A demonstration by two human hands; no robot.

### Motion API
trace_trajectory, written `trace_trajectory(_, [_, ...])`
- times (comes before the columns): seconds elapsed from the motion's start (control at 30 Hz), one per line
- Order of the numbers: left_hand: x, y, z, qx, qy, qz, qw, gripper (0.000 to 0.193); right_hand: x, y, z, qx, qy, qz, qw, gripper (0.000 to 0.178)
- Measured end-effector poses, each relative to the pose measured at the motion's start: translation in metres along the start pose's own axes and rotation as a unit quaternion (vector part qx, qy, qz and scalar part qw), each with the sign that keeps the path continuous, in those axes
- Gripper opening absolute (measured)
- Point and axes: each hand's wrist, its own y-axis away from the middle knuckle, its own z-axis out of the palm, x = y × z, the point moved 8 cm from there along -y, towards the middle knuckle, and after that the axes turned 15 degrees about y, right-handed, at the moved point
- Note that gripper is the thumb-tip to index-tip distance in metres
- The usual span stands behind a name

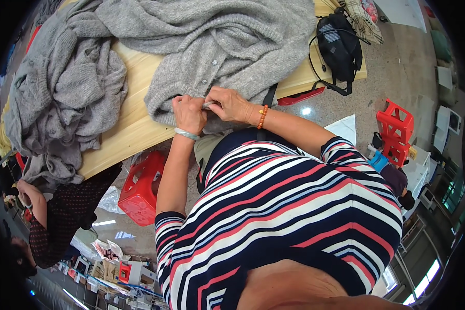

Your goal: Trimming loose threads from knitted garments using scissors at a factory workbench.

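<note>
Grey knit cardigan (188, 67) lies on the wooden counter (132, 121), its ribbed end at the near edge, directly in front of the person. The left hand (190, 114) has its fingers curled and closed on the knit there; the right hand (230, 105) pinches a narrow strip of the same edge between thumb and forefinger. The two hands nearly meet, probably so that a short length of edge can be steadied by one while the other works it. Having the ribbing at the near edge seems to suit close handling, with the counter bearing the weight of the cloth behind. Two buttons show just beyond the hands; what lies beneath the fingertips is hidden.

More grey knitwear (72, 88) is heaped over the counter's left end and hangs past its near edge, apparently put aside to leave working room. A co-worker's hand (30, 195) is near its hanging folds; whether it touches them I cannot tell. A black bag (341, 49) rests by the near right corner, its strap drooping over the edge, perhaps out of the knit's way.
</note>
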Motion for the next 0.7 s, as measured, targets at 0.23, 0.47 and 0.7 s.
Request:
trace_trajectory(0.23, [-0.047, 0.023, 0.003, 0.031, 0.344, -0.120, 0.931, 0.024, 0.016, 0.010, 0.025, -0.059, 0.007, 0.032, 0.998, 0.015])
trace_trajectory(0.47, [-0.029, -0.045, 0.014, 0.069, 0.072, -0.012, 0.995, 0.018, 0.020, -0.005, 0.019, -0.034, 0.040, 0.022, 0.998, 0.016])
trace_trajectory(0.7, [-0.063, -0.072, 0.054, 0.024, 0.033, -0.080, 0.996, 0.012, 0.034, -0.008, 0.013, 0.007, 0.060, 0.022, 0.998, 0.016])
